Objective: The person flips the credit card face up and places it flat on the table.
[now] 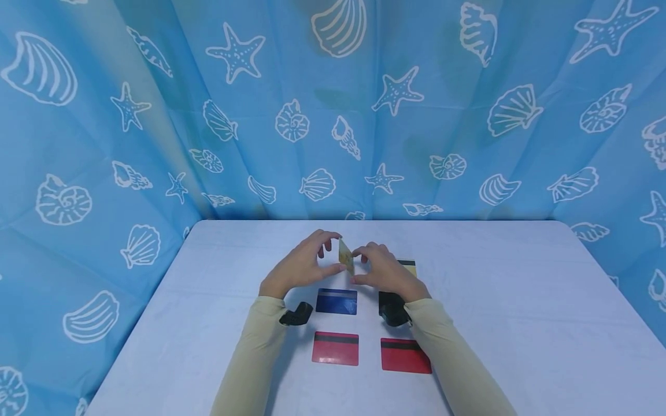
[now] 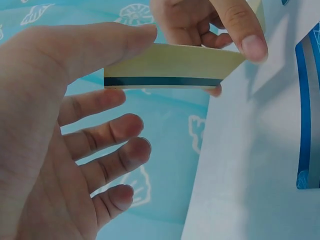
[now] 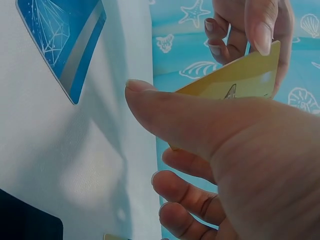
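A yellow card (image 1: 346,256) with a dark stripe on one face is held up off the table between both hands, tilted on edge. My left hand (image 1: 304,263) pinches one end of it between thumb and index finger, the other fingers spread loosely. At the other end, my right hand (image 1: 387,270) pinches the card with its thumb and a finger. The left wrist view shows the striped face of the card (image 2: 160,65); a printed drawing shows on its face in the right wrist view. Below the hands lies a blue card (image 1: 336,302) with a grey stripe.
On the white table (image 1: 494,277), a pinkish-red card (image 1: 335,349) and a red card (image 1: 403,356) lie nearest. Another yellow card (image 1: 409,266) and a black card (image 1: 384,299) are partly covered by the right arm. A blue shell-patterned curtain (image 1: 333,115) hangs behind.
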A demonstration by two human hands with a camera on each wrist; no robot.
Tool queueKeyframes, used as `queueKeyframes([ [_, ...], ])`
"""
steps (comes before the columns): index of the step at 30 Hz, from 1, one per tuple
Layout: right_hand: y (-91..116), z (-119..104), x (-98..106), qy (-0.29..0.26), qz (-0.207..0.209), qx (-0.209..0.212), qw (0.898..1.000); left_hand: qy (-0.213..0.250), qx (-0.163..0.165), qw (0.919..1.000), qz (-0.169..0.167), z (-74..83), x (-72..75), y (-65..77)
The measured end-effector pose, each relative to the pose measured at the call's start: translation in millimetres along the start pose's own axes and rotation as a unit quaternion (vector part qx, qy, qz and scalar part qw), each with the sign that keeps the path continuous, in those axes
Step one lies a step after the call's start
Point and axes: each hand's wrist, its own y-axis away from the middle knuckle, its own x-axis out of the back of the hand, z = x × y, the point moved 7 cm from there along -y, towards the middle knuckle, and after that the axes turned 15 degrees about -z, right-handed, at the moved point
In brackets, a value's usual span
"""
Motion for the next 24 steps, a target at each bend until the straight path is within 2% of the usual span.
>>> queueKeyframes([
  [9,-1,5,1,-0.001,0.005,-0.014,1.0,0.006,0.008,0.9999,0.007,-1.5,4.0,1.7],
  [16,0,7,2,-0.003,0.004,-0.024,1.0,0.011,0.029,0.9995,0.008,-8.6,4.4,1.7],
  [24,0,10,4,-0.008,0.004,-0.031,0.999,0.012,0.036,0.9992,0.011,-14.2,5.3,1.7],
])
